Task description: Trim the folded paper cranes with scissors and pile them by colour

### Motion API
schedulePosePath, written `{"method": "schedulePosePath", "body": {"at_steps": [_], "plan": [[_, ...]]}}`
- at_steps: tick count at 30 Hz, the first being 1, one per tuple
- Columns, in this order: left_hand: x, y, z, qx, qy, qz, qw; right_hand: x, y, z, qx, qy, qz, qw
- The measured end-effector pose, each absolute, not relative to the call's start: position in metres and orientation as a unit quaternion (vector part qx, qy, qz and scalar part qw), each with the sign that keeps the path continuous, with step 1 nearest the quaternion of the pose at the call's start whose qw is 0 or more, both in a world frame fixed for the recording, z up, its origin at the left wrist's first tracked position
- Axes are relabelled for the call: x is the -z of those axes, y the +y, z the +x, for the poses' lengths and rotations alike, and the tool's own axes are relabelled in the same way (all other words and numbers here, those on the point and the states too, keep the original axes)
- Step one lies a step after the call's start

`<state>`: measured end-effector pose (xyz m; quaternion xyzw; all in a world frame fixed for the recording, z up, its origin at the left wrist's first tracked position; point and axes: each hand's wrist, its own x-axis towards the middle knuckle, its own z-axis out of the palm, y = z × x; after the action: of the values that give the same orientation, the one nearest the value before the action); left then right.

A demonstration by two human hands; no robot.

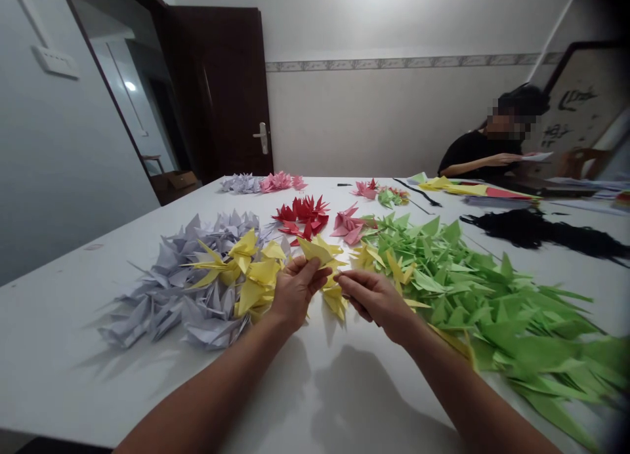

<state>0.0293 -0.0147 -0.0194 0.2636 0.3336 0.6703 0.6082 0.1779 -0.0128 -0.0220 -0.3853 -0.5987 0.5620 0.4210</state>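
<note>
My left hand (299, 292) pinches a yellow folded-paper crane (315, 251) between thumb and fingers, above the middle of the table. Close by on the right, my right hand (377, 302) has thumb and forefinger pressed together; whatever is between them is too small to make out. Several more yellow paper cranes (260, 273) lie behind and beside my hands. To the left spreads a heap of pale grey-lilac cranes (197, 287), and on the right a large heap of green ones (487, 303). Red cranes (302, 214) and pink cranes (350, 224) sit just beyond my hands.
The white table (63, 349) carries smaller crane piles (280, 182) along its far edge. Black strands (546, 227) and coloured paper sheets (472, 188) lie at the right. Across there, a person in black (477, 153) holds white paper. A dark door (221, 93) stands behind.
</note>
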Motion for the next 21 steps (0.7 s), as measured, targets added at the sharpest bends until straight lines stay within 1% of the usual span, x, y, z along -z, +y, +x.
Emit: {"method": "schedulePosePath", "body": {"at_steps": [3, 8, 18, 21], "plan": [[0.022, -0.0167, 0.0322, -0.656, 0.333, 0.262, 0.625, 0.0267, -0.0144, 0.1728, -0.537, -0.641, -0.377, 0.398], [0.0278, -0.0164, 0.0338, -0.644, 0.318, 0.285, 0.635, 0.0266, -0.015, 0.1739, -0.516, -0.662, -0.38, 0.389], [0.0284, -0.0187, 0.0358, -0.643, 0.315, 0.326, 0.618, 0.0308, -0.0108, 0.1748, -0.522, -0.655, -0.375, 0.398], [0.0264, -0.0172, 0.034, -0.655, 0.34, 0.334, 0.587, 0.0257, -0.0099, 0.1783, -0.516, -0.639, -0.379, 0.426]]}}
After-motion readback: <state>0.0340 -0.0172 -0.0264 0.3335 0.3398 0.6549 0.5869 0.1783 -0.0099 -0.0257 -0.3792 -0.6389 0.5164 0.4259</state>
